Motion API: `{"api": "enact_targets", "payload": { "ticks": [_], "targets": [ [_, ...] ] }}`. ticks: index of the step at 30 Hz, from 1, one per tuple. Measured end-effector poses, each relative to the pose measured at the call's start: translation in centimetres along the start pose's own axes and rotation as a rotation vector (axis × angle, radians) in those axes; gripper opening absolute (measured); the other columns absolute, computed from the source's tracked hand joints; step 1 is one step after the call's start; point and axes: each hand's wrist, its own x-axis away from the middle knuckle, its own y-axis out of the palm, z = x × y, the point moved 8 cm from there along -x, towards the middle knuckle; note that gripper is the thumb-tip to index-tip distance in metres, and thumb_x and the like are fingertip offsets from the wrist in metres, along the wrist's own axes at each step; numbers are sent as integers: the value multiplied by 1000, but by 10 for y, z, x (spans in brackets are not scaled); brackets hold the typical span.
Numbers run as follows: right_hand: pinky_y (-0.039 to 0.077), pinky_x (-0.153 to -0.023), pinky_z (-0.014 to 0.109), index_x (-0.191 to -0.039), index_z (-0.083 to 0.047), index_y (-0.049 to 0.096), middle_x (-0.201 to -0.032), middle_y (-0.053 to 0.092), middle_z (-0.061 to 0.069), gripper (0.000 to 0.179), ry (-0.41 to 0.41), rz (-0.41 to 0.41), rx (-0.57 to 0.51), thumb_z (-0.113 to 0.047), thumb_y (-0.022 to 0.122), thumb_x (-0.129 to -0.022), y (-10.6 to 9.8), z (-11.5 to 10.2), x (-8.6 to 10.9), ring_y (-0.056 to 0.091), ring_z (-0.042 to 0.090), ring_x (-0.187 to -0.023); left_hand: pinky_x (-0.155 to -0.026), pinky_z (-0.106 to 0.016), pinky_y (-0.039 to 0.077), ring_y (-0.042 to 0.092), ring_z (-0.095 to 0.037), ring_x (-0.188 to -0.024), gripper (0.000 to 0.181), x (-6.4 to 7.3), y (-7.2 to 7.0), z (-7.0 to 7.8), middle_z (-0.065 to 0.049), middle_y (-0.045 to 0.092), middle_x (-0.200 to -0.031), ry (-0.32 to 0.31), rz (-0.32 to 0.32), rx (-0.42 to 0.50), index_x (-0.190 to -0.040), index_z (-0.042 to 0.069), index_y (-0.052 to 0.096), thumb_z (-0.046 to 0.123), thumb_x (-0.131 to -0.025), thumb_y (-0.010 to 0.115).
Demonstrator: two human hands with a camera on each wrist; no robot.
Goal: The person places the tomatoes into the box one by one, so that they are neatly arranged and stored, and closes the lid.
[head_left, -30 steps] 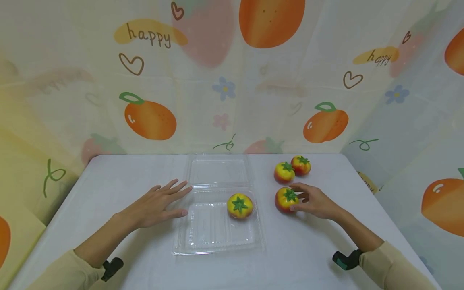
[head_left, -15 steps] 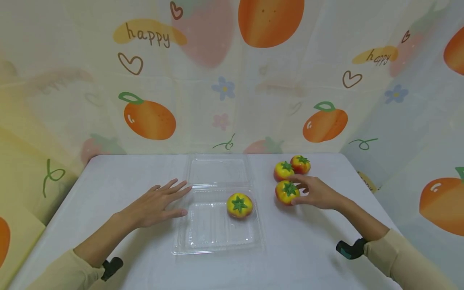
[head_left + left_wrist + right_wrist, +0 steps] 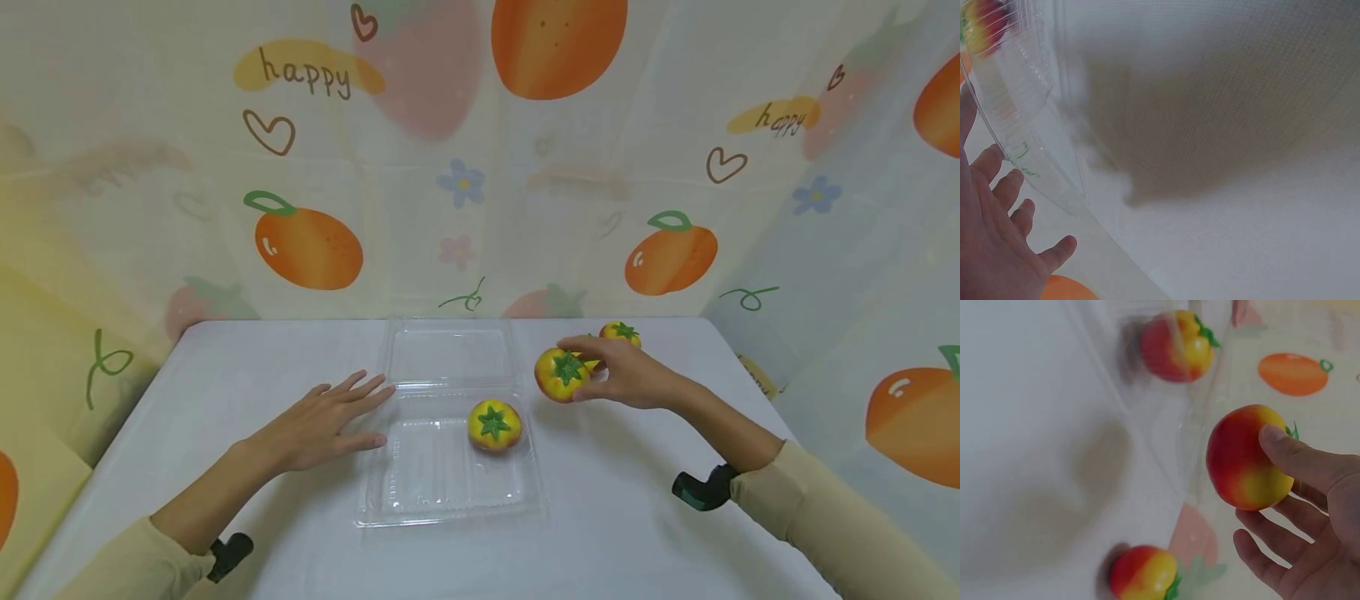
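Note:
My right hand [image 3: 630, 372] pinches a red-and-yellow toy persimmon [image 3: 562, 375] with a green star-shaped calyx. The right wrist view shows the thumb on one side of this persimmon [image 3: 1250, 457] and fingertips on the other, held above the tabletop. A clear plastic clamshell box [image 3: 420, 483] lies with its lid laid back, and a second persimmon [image 3: 494, 426] sits in the right side of its base. At the box's left edge, my left hand [image 3: 322, 425] has its fingers spread and holds nothing. In the left wrist view its fingertips are right by the clear rim [image 3: 997, 137].
Behind the right hand, a persimmon [image 3: 619, 332] stands toward the back right of the white table [image 3: 300, 542]; another beside it is mostly hidden by the hand. A printed cloth backdrop [image 3: 540, 233] rises behind the table's far edge.
The right hand has lifted the persimmon off the table and carried it back and to the left, toward the box. The left hand stays in place.

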Motion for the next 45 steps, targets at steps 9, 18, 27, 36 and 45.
{"api": "enact_targets", "payload": {
  "ticks": [9,18,27,36,45],
  "targets": [
    [54,-93,44,-144,-10,51,-138,60,7,68,-106,-20,22,-24,81,-85,12,-38,-26,60,27,-120,-109,-68,27,24,-38,-148,76,-1,1,0,-6,34,-160,8,0,3,-155,18,38,64,-95,50],
    [49,-101,42,-145,-8,49,-138,59,5,65,-143,-169,-40,-17,78,-87,44,-70,-51,57,23,-123,-109,-68,27,25,-39,-148,76,0,3,-2,-6,34,-160,-2,-1,3,-154,18,39,64,-95,50],
    [50,-101,41,-143,-12,51,-132,62,2,63,-175,-249,-11,-15,79,-87,78,-90,-68,57,18,-120,-109,-69,27,24,-40,-147,75,-2,4,-1,-8,34,-160,-11,-14,13,-154,19,39,63,-94,51],
    [43,-107,34,-144,-17,51,-136,60,-2,63,-135,-280,74,-18,78,-88,101,-100,-82,55,14,-124,-109,-69,27,23,-40,-148,75,-3,4,-4,-7,33,-160,-19,-17,3,-154,20,39,63,-94,52],
    [38,-112,40,-144,-19,53,-137,60,-6,63,-149,-323,157,-19,79,-86,122,-108,-89,55,12,-126,-109,-69,27,23,-40,-148,75,-3,6,-4,-7,33,-160,-20,-19,6,-154,21,39,63,-94,52]
  ]
}}
